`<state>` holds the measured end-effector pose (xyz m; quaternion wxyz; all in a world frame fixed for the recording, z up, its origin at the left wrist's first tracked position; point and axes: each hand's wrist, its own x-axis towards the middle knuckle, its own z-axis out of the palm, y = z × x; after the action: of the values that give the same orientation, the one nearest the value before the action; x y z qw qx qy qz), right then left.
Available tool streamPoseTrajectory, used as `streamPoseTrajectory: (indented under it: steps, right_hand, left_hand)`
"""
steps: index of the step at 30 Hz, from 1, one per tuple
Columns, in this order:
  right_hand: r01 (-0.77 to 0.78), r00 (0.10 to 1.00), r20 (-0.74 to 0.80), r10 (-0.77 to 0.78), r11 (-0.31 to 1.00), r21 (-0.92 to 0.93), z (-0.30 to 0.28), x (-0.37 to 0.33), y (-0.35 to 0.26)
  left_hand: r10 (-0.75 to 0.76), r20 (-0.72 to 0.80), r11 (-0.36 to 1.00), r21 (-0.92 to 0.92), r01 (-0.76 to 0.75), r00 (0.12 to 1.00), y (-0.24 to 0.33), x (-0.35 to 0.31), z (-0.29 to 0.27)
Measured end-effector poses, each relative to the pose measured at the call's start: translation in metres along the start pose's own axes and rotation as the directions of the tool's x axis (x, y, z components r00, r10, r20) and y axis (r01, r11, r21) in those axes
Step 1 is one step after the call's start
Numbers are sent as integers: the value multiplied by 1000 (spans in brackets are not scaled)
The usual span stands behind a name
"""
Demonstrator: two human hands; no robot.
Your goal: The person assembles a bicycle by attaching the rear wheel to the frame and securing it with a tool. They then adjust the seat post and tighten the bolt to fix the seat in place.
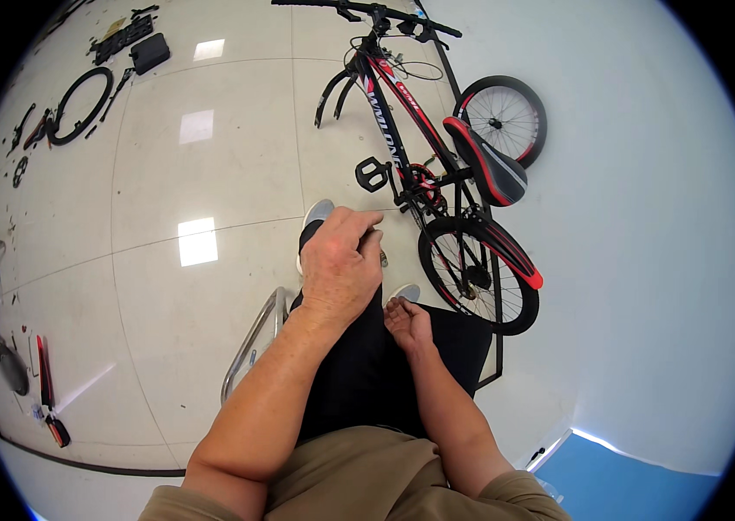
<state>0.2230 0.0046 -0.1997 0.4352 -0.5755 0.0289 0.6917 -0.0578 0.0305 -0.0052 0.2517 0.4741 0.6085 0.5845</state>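
My left hand is raised over my lap, back of the hand up. Its index finger points to the right and the other fingers bend under. A small brass-coloured piece shows beside the bent fingers; its kind and whether they grip it are unclear. Lower and to the right, my right hand rests by my thigh, palm partly up, fingers loosely curved with nothing seen in them. Ahead to the right stands a black and red bicycle with a bare front fork. Its pedal is the part nearest my left hand.
A loose wheel leans by the white wall behind the saddle. A curved metal chair frame is at my left. Far left on the tiles lie a tyre, a black case, a red and black mudguard and small parts.
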Motion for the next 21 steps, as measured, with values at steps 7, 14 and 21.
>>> streamPoseTrajectory:
  steps: [7,14,21]
  right_hand:
    - [8,1000,-2,-8,1000,-15,4,-3,0]
    - [14,1000,-20,-14,1000,5,3,-3,0]
    - [24,1000,-4,-24,1000,-5,6,-7,1]
  left_hand:
    - [-36,11,999,-5,36,999,0,-1,0]
    - [-37,-33,999,-21,37,999,-2,0,1]
    - [14,-47,1000,-23,-15,999,1,2,2]
